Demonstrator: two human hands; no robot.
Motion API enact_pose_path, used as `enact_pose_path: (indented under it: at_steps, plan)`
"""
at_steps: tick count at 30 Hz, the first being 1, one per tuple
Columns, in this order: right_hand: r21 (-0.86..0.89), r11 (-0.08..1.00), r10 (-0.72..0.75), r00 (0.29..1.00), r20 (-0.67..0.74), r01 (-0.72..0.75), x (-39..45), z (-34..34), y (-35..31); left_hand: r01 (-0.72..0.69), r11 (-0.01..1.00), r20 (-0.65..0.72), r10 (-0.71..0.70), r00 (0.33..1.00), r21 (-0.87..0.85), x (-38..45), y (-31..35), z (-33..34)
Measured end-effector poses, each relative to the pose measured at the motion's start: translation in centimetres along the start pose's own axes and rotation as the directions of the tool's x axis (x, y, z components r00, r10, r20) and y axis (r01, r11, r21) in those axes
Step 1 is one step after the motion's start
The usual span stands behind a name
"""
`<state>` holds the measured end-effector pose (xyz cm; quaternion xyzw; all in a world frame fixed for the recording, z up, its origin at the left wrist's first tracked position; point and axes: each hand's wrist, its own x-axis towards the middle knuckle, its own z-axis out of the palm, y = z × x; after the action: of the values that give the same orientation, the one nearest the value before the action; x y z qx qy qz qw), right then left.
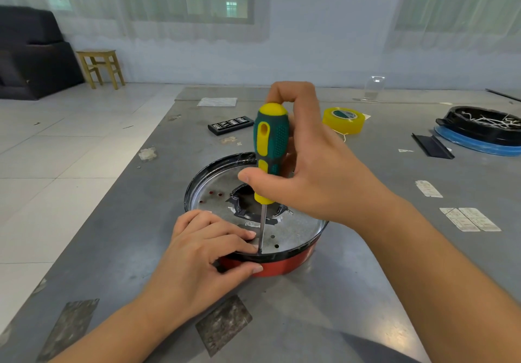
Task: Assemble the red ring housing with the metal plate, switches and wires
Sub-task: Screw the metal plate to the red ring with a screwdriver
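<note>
At the near rim of the round grey metal plate (220,202), the fingers (239,238) of the left hand (205,252) are pressed flat around the screwdriver tip, the thumb braced on the red ring housing (282,266) at mid-bench. The green-and-yellow-handled screwdriver (270,148) is held upright, gripped by the right hand (307,170). A screw is judged to be being driven through the plate; whether one sits under the tip cannot be told. Steady downward turning is called for next. Farther right, a black round tray (462,131) holding white wires (490,121) is seen on the grey bench (366,278).
</note>
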<state>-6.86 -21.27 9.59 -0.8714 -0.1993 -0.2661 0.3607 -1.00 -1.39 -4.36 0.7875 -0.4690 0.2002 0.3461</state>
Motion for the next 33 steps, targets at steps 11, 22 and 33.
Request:
enact_pose_path:
  at_steps: [11, 22, 33]
  plan:
    - [0.191, 0.980, 0.041, 0.996, 0.080, -0.055, 0.2, -0.7, -0.2, -0.002, 1.000, 0.009, 0.002, 1.000, 0.004, -0.1, 0.0, -0.1]
    - [-0.271, 0.962, -0.030, 0.994, -0.106, 0.000, 0.2, -1.2, -1.2, -0.015, 1.000, 0.003, 0.015, 1.000, 0.015, 0.0, 0.1, -0.1]
    - [-0.417, 0.897, 0.118, 0.989, -0.092, -0.146, 1.5, -1.6, -2.2, -0.012, 0.999, 0.025, 0.011, 1.000, 0.052, 0.0, 0.6, -0.4]
